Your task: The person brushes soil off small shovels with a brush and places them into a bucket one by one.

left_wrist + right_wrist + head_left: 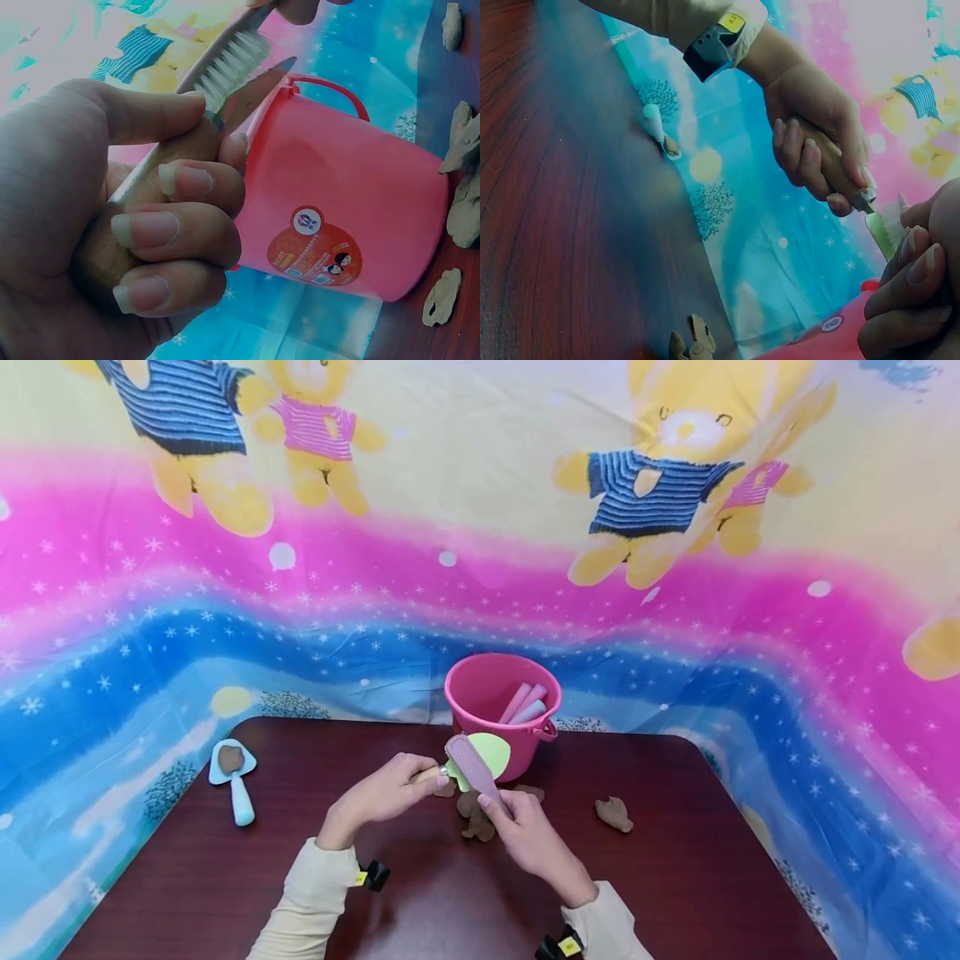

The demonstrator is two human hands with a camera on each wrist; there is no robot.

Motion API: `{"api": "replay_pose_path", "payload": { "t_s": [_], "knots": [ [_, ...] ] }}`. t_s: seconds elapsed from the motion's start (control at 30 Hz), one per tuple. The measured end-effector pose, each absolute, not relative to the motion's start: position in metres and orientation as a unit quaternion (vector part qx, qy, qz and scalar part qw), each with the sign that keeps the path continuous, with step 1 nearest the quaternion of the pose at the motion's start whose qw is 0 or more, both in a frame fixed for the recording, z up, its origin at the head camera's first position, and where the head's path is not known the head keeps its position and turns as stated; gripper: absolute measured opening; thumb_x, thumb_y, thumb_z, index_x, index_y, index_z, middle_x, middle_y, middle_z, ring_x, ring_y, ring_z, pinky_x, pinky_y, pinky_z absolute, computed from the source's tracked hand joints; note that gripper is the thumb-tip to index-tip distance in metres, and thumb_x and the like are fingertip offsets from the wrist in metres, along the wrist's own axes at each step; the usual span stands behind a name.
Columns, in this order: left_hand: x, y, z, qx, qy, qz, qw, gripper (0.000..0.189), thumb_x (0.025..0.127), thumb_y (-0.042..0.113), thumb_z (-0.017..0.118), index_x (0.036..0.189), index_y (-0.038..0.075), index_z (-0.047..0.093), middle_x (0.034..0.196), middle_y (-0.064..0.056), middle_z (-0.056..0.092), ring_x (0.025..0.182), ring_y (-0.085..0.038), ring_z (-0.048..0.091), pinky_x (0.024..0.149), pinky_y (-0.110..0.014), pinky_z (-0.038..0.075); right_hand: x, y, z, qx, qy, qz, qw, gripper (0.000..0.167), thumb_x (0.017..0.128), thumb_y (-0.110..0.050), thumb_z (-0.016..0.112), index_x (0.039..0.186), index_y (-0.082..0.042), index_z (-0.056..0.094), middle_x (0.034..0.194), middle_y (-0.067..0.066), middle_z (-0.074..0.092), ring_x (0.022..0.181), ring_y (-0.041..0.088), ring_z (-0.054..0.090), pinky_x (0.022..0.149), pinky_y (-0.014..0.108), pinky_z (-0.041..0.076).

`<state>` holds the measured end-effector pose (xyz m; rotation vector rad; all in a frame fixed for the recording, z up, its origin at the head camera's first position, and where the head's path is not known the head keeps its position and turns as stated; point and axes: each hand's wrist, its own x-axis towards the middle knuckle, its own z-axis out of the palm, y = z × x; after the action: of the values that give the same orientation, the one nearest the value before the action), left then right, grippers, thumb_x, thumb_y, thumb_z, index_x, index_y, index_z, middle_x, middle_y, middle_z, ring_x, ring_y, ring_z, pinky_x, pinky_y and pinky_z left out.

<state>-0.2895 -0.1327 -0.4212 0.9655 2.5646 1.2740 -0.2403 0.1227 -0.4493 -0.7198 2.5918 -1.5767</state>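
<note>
My left hand (pixel 384 792) grips the wooden handle (pixel 124 225) of a small trowel with a light green blade (pixel 492 752), held up in front of the pink bucket (pixel 468 718). A purple brush (pixel 474 767) is in my right hand (pixel 534 833), thumb along its handle end. White bristles (pixel 236 64) face the trowel blade and meet it near its neck in the left wrist view. Below the tools, brown clay-like lumps (pixel 476 818) lie on the table by the bucket's foot. The right wrist view shows my right fingers (pixel 907 285) curled, hiding most of the brush.
Inside the bucket lean several pastel handles (pixel 528 703). At the table's left lies a pale blue trowel (pixel 242 802) bearing a brown lump (pixel 231 758). Another brown piece (pixel 615 814) sits to the right. A printed cloth (pixel 360 668) hangs behind the dark wooden table (pixel 690 877).
</note>
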Motion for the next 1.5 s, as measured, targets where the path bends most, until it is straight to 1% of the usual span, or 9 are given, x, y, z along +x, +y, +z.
{"api": "replay_pose_path", "payload": {
  "t_s": [0.23,0.33,0.53,0.6,0.77,0.87,1.1,1.33,1.5],
  "knots": [
    [-0.29,-0.133,-0.423,0.322,0.844,0.425,0.058,0.034,0.103,0.035,0.06,0.076,0.014,0.056,0.06,0.007,0.035,0.054,-0.005,0.033,0.056,-0.024,0.037,-0.24,0.123,-0.449,-0.234,0.824,-0.517,0.01,0.025,0.107,-0.036,0.051,0.105,-0.023,0.072,0.074,-0.003,0.064,0.07,0.013,0.066,0.068,0.031,0.056],
    [-0.291,-0.133,-0.423,0.323,0.841,0.43,0.059,0.038,0.103,0.036,0.06,0.075,0.011,0.055,0.06,0.008,0.035,0.054,-0.005,0.032,0.056,-0.023,0.037,-0.241,0.124,-0.45,-0.23,0.826,-0.514,0.004,0.026,0.107,-0.038,0.051,0.102,-0.024,0.072,0.072,-0.004,0.063,0.069,0.013,0.066,0.068,0.03,0.055],
    [-0.293,-0.134,-0.423,0.327,0.841,0.429,0.049,0.029,0.102,0.034,0.061,0.082,0.014,0.064,0.061,0.008,0.036,0.055,-0.005,0.032,0.056,-0.023,0.036,-0.245,0.125,-0.449,-0.204,0.836,-0.509,-0.016,0.039,0.105,-0.044,0.052,0.077,-0.019,0.063,0.06,-0.005,0.047,0.057,0.007,0.047,0.06,0.024,0.044],
    [-0.293,-0.134,-0.423,0.328,0.841,0.427,0.046,0.024,0.102,0.033,0.061,0.087,0.015,0.067,0.061,0.007,0.037,0.055,-0.005,0.033,0.056,-0.024,0.036,-0.246,0.126,-0.45,-0.195,0.835,-0.514,-0.018,0.041,0.105,-0.043,0.053,0.074,-0.017,0.06,0.059,-0.005,0.043,0.054,0.006,0.041,0.057,0.023,0.04],
    [-0.293,-0.135,-0.423,0.327,0.841,0.429,0.046,0.022,0.102,0.03,0.062,0.085,0.016,0.066,0.061,0.007,0.038,0.055,-0.004,0.033,0.055,-0.023,0.035,-0.248,0.128,-0.451,-0.185,0.831,-0.524,-0.019,0.041,0.106,-0.038,0.053,0.076,-0.012,0.059,0.058,-0.002,0.042,0.052,0.006,0.038,0.053,0.024,0.037],
    [-0.293,-0.137,-0.423,0.328,0.839,0.432,0.045,0.026,0.102,0.03,0.062,0.082,0.014,0.064,0.06,0.008,0.037,0.055,-0.004,0.032,0.055,-0.023,0.035,-0.249,0.131,-0.451,-0.174,0.83,-0.529,-0.02,0.041,0.106,-0.039,0.053,0.077,-0.01,0.058,0.058,-0.001,0.041,0.05,0.007,0.036,0.05,0.024,0.033],
    [-0.293,-0.141,-0.42,0.342,0.832,0.436,0.035,0.037,0.102,0.03,0.062,0.07,0.014,0.051,0.06,0.01,0.033,0.055,-0.003,0.03,0.057,-0.022,0.033,-0.253,0.14,-0.45,-0.144,0.846,-0.511,-0.036,0.046,0.106,-0.043,0.051,0.074,-0.01,0.054,0.053,-0.003,0.04,0.044,0.007,0.035,0.044,0.023,0.029],
    [-0.293,-0.142,-0.421,0.337,0.833,0.437,0.038,0.035,0.101,0.03,0.064,0.071,0.014,0.055,0.059,0.009,0.033,0.053,-0.004,0.03,0.055,-0.023,0.033,-0.256,0.147,-0.45,-0.139,0.855,-0.496,-0.054,0.05,0.106,-0.045,0.05,0.069,-0.011,0.048,0.053,-0.005,0.037,0.043,0.006,0.032,0.044,0.023,0.028],
    [-0.293,-0.142,-0.42,0.336,0.831,0.442,0.041,0.034,0.101,0.029,0.064,0.073,0.012,0.057,0.058,0.009,0.034,0.053,-0.004,0.03,0.054,-0.023,0.033,-0.258,0.152,-0.449,-0.126,0.854,-0.503,-0.053,0.049,0.105,-0.044,0.052,0.07,-0.011,0.048,0.052,-0.003,0.039,0.041,0.008,0.033,0.043,0.024,0.028]
  ]
}}
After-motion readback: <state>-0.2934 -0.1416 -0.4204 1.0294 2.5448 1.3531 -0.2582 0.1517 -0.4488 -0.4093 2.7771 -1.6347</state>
